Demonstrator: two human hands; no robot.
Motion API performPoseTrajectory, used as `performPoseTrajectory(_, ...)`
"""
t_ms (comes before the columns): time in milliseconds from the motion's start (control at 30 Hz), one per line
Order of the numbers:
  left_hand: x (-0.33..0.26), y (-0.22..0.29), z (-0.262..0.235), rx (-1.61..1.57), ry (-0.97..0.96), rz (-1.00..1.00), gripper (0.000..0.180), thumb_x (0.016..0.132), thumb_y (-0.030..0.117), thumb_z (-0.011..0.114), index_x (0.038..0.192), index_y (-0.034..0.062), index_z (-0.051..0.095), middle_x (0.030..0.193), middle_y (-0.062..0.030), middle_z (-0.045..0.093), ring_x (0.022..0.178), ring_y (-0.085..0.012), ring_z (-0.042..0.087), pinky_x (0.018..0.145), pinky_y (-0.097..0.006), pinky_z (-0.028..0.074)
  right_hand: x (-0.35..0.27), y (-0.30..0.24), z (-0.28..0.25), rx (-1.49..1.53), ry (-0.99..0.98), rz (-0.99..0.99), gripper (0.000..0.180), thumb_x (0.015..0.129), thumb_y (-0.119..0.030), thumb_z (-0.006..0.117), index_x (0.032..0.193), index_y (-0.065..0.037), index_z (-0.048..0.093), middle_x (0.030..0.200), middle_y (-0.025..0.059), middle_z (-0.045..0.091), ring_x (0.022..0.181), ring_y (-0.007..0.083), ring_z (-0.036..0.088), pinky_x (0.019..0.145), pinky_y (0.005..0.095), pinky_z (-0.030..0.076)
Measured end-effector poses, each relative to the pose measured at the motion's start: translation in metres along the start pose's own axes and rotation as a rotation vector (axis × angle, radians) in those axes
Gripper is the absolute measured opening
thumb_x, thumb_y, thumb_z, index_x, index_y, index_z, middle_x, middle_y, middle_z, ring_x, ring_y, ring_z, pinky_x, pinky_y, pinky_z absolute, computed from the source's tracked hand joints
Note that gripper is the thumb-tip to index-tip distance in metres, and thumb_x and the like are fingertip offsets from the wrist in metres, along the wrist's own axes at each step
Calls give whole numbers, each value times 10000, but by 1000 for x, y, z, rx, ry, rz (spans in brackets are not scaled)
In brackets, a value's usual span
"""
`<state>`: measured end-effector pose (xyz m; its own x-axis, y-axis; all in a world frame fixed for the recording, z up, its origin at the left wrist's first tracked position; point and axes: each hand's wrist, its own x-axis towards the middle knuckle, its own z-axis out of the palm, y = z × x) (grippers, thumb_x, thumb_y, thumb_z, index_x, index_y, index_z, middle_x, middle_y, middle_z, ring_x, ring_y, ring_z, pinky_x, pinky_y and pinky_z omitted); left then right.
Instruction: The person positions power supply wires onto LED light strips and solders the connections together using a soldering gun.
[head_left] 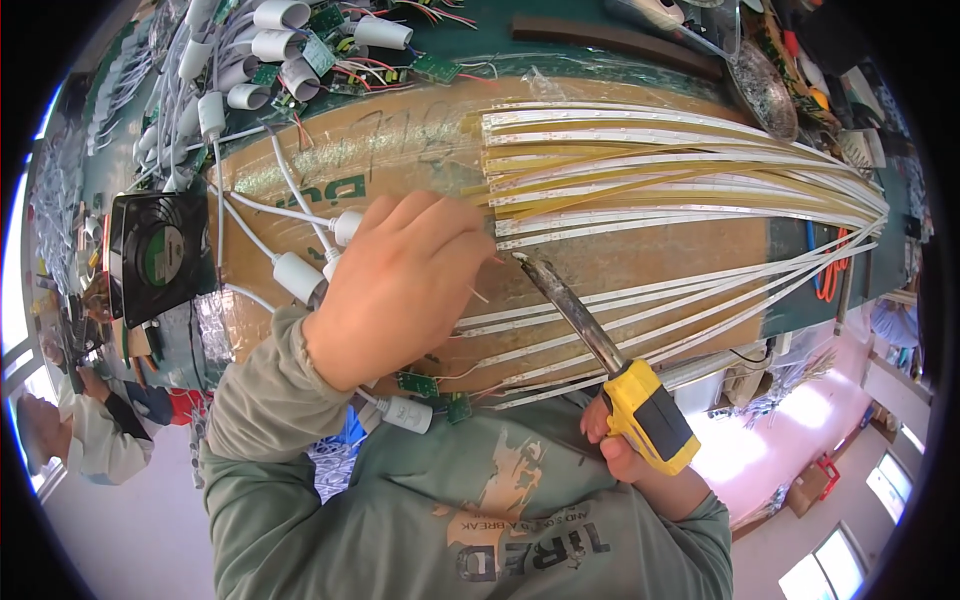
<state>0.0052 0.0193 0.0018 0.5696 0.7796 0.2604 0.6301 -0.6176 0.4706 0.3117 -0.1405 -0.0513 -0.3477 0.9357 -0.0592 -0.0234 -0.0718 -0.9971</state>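
My left hand (400,280) is closed in a pinch over the near ends of the strips. A thin wire (480,296) shows at its fingertips; the fingers hide part of the grip. In my right hand (618,448) is a soldering iron (655,415) with a yellow and black handle. Its metal barrel slants up and left, the tip close to the end of one white LED strip (520,240), just right of my left fingers. White cable ends with plastic caps (297,277) lie under and beside my left hand. Below it sits a small green circuit board (417,383).
More white LED strips (640,290) fan out to the right over brown cardboard (410,150). A black fan (160,255) stands at left. White caps, boards and wires are heaped at the upper left (275,45). Another person (100,430) is at the lower left.
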Motion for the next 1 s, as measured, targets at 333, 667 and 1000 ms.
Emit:
performPoseTrajectory(333,0,-3,0,10,-41,-2,298,750,5,732,1038,76,692,1081,-81,638,975,-311,610,852,-428,484,6,-12,1,-129,37,89,145,899,-179,744,930,-47,692,832,86,679,708,252,662,609,349,519)
performPoseTrajectory(667,-1,-4,1,31,-70,-7,305,750,3,731,1043,79,692,1101,-76,637,999,-302,606,876,-434,484,9,-14,9,-156,127,92,235,953,-276,730,862,-63,692,789,78,674,693,261,650,589,362,496)
performPoseTrajectory(1000,-2,-5,2,32,-59,-7,302,745,3,730,1033,84,687,1092,-72,632,1000,-301,603,883,-431,478,11,-15,7,-180,121,105,214,942,-252,730,854,-60,697,763,79,669,675,267,641,580,362,489)
